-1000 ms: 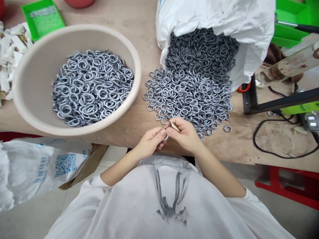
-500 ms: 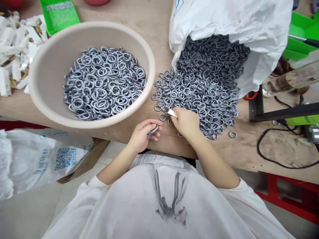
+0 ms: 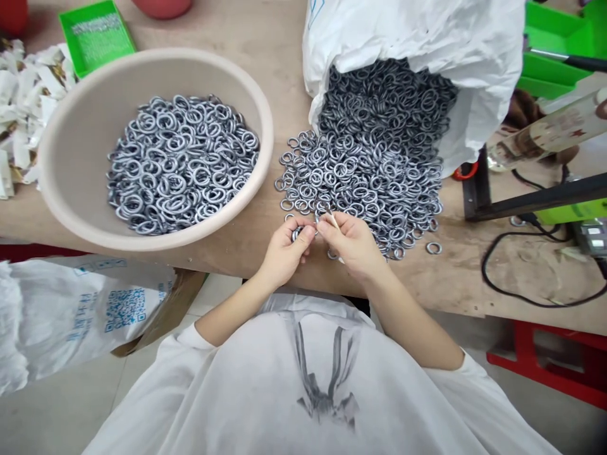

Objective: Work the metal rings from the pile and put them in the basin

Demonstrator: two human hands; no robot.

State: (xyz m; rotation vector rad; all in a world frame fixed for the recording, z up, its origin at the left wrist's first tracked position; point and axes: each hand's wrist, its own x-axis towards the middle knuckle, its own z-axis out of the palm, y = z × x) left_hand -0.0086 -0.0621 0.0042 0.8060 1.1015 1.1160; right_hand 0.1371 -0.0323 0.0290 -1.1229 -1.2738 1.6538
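My left hand [image 3: 285, 253] is closed around a few grey metal rings [image 3: 296, 234], partly hidden by its fingers, just over the table's front edge. Close beside it, my right hand [image 3: 353, 248] pinches a small white-handled tool [image 3: 334, 220] with a dark tip. The two hands' fingertips nearly meet, and a ring seems to sit at the right fingertips. Behind them spreads a heap of loose grey rings [image 3: 365, 180], spilling from a white woven sack [image 3: 417, 31]. On the left, a large beige basin [image 3: 266, 120] holds many more such rings.
White-wrapped pieces [image 3: 19, 95] and a green tray [image 3: 76, 57] lie at the back left. On the right are a dark metal frame [image 3: 531, 203], a black cable [image 3: 493, 287] and green bins [image 3: 545, 79]. A printed white sack [image 3: 57, 316] stands below the table.
My right hand has drawn back from the heap toward my left hand, bringing the tool along. My left hand has shifted slightly right, its fingers closing further. The view has shifted a little.
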